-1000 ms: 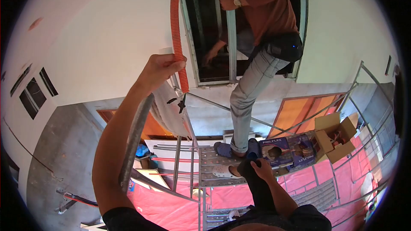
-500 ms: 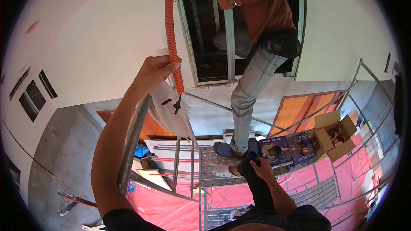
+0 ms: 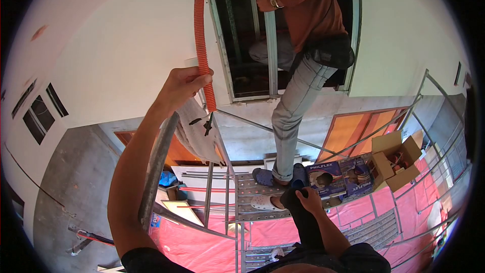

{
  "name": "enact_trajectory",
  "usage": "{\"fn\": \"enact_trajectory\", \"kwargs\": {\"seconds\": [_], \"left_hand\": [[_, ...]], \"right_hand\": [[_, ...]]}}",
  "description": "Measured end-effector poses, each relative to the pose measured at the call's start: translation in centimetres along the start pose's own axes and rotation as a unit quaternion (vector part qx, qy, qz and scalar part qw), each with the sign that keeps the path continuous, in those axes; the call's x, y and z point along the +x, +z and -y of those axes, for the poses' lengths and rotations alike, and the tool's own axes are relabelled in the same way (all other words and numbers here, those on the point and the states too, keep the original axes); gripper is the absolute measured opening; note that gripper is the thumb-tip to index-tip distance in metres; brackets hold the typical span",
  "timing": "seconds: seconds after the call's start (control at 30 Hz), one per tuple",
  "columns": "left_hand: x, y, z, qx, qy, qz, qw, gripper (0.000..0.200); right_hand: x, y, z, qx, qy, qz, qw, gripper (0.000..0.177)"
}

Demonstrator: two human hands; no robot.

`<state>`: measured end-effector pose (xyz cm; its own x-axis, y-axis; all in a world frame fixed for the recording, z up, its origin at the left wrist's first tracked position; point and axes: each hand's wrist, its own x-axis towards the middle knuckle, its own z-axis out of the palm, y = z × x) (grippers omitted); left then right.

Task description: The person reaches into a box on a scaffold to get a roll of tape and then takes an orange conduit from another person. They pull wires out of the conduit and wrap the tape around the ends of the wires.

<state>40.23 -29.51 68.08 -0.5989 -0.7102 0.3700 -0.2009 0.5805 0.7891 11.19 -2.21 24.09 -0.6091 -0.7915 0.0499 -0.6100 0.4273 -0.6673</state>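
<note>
Pale, smooth walls (image 3: 126, 45) stand at the back, and far left of the grip is a rough grey concrete wall (image 3: 76, 172). Below the left grip (image 3: 189, 85), a round grey metal pole (image 3: 160, 167) slants beside the arm. The left grip is closed around a long orange ridged plastic tube (image 3: 200, 25), pinching it near its bottom end. The tube runs up out of view and pokes out under the grip, where thin black tips (image 3: 207, 127), maybe wire ends, hang. I think the tube is light and bendy, but a bit springy. Its ridges should stop it slipping, so a soft hold close to the end looks good; a hard squeeze could dent it. Right of the left grip, a person in a rusty brown top (image 3: 313, 15) is half inside a dark window with a grey metal frame (image 3: 269, 35). Lower down, the right grip (image 3: 310, 202) lies on a black trouser knee (image 3: 290, 199); I can't tell how open it is. Right of it are two purple printed boxes (image 3: 323, 179) and an open brown cardboard box (image 3: 385, 174).
</note>
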Motion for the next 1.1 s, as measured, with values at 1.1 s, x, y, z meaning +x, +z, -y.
{"fn": "enact_trajectory", "kwargs": {"seconds": [1.1], "left_hand": [[0.1,-0.2,0.1,0.063,0.044,0.019,0.997,0.038]], "right_hand": [[0.2,-0.2,-0.1,0.035,-0.026,0.007,0.999,0.053]]}}
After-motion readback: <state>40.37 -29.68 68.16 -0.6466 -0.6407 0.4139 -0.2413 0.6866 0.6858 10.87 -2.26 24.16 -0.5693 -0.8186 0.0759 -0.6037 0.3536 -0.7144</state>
